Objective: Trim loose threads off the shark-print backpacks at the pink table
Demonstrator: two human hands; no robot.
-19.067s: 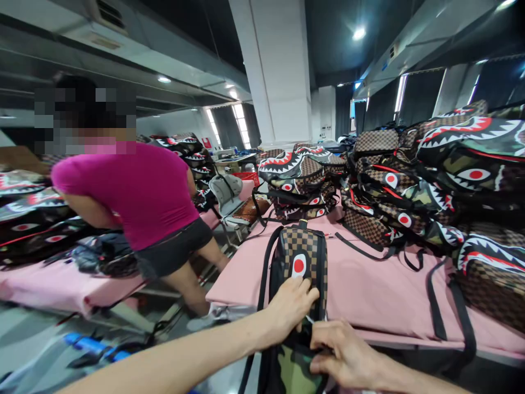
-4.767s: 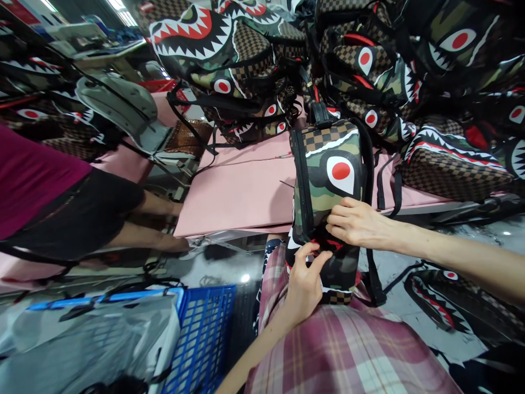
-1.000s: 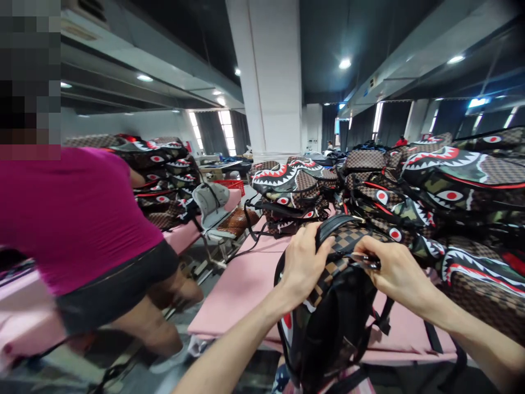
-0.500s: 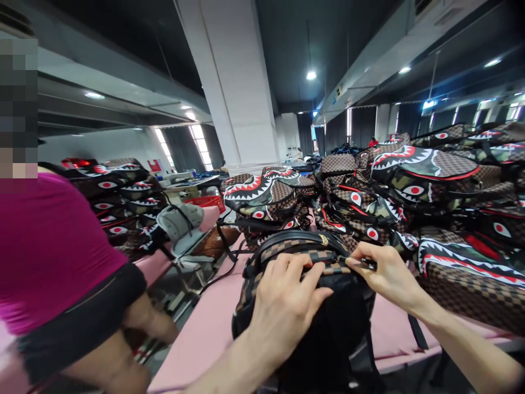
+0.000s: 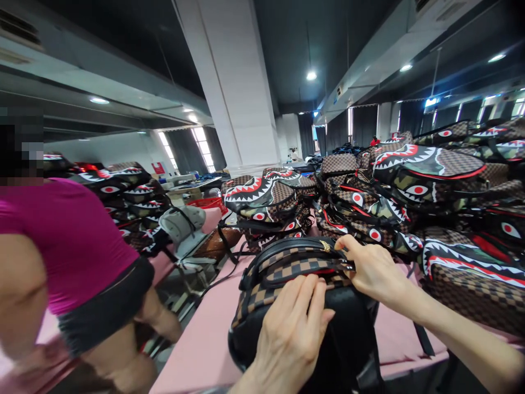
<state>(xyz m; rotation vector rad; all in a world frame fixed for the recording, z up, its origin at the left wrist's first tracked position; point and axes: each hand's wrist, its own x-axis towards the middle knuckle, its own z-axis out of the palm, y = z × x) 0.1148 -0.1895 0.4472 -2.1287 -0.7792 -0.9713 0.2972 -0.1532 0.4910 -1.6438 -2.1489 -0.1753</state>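
A brown-checked backpack [image 5: 283, 262] with a black back panel stands upright before me. A zipped opening along its top is partly parted, with red lining inside. My left hand [image 5: 293, 328] holds the near edge of that opening, fingers together over the rim and thumb against the black panel. At the right end of the opening, my right hand [image 5: 371, 271] is closed, with curled fingers at the zipper pull [image 5: 349, 266]. Its fingertips are partly hidden. Behind the opening runs a black top handle [image 5: 283, 244] with a gold-coloured emblem.
The backpack stands on a pink table [image 5: 205, 350]. Piles of shark-face backpacks [image 5: 262, 191] lie behind it and to the right [image 5: 426, 180]. At left, a person in a magenta top [image 5: 90, 235] stands near a grey chair [image 5: 180, 227] and a red basket [image 5: 207, 203].
The opening has parted and red lining shows. My left fingers have drawn together at its rim. My right hand has moved slightly up and left. The person at left has shifted right.
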